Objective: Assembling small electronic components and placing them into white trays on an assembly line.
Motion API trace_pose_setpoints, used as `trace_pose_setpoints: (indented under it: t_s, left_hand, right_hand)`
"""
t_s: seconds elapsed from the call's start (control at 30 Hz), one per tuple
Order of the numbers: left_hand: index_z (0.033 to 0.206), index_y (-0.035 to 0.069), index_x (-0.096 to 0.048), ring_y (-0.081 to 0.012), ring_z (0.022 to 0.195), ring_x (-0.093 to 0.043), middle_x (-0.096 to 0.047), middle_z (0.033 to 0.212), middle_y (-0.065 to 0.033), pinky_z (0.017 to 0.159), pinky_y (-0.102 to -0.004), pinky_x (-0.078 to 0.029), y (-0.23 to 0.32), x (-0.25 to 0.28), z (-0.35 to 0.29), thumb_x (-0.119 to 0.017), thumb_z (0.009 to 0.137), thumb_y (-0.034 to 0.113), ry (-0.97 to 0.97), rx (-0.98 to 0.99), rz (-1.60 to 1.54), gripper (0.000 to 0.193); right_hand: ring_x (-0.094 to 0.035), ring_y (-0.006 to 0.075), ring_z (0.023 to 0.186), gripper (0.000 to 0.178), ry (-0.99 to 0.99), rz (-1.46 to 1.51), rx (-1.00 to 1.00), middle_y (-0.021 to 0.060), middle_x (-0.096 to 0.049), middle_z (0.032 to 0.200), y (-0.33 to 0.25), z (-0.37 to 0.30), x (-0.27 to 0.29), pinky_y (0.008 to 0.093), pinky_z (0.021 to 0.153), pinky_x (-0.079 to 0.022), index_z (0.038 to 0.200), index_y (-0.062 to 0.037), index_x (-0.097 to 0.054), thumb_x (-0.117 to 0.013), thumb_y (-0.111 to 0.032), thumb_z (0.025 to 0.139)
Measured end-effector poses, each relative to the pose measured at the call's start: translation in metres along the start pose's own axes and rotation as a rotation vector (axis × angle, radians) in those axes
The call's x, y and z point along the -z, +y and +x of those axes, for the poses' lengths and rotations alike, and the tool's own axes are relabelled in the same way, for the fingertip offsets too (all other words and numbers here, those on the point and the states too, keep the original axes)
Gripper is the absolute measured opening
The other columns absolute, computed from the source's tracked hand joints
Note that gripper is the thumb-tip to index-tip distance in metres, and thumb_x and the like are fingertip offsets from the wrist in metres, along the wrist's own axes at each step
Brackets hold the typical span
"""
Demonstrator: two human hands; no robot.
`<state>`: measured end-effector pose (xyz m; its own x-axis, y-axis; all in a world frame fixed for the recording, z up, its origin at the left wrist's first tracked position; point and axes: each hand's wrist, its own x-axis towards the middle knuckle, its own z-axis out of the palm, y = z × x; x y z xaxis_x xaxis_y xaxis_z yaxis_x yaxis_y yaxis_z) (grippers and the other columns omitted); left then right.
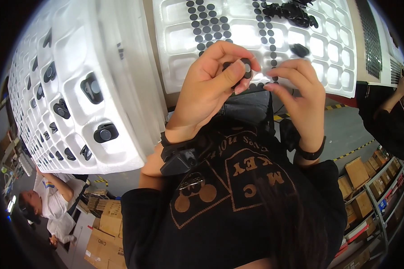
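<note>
My left hand (213, 80) is closed around a small black clip (246, 68) with a light round spot on its face. Thumb and fingers press it from both sides, so part of it is hidden. Just to the right, my right hand (300, 87) has its thumb and fingertips apart, with nothing visible between them. Both hands are over the near edge of a white moulded tray (243, 28). Rows of black round discs (206, 29) lie across this tray. At its far right is a heap of black clips (293, 13), and one loose black clip (299, 50) lies nearer.
On the left, a stack of white moulded trays (132, 80) holds black clips with round grey pads (106, 133) in its compartments. Other people (58, 197) are at the left and right edges. Cardboard boxes (105, 237) and a metal rack (377, 201) stand behind me.
</note>
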<state>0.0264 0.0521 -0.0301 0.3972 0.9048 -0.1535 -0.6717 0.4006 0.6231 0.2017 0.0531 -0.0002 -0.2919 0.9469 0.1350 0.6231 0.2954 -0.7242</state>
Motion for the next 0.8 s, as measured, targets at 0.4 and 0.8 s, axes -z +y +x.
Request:
trace_pose_setpoints:
  t_s: [0.4, 0.8]
  left_hand:
    - [0.099, -0.002, -0.051, -0.0095, 0.072, -0.043, -0.051, 0.086, -0.0059, 0.064, -0.0219, -0.037, -0.002, 0.001, -0.005, -0.044, 0.087, 0.008, -0.027, -0.031, 0.016, 0.018]
    - [0.098, -0.001, -0.051, -0.0118, 0.076, -0.048, -0.054, 0.090, -0.0078, 0.068, -0.0235, -0.040, 0.002, 0.006, -0.006, -0.051, 0.083, 0.006, -0.006, 0.009, -0.190, 0.016]
  right_hand:
    - [-0.050, 0.0149, 0.069, 0.013, -0.010, 0.270, -0.079, 0.0037, -0.052, 0.073, 0.002, -0.010, 0.003, 0.0226, 0.057, -0.042, 0.070, -0.0017, -0.059, -0.065, 0.004, 0.061]
    - [-0.058, 0.0165, 0.073, 0.012, 0.251, 0.417, 0.208, 0.0089, -0.058, 0.084, -0.016, 0.014, -0.032, 0.0223, 0.061, -0.047, 0.074, 0.0014, -0.059, -0.064, 0.006, 0.064]
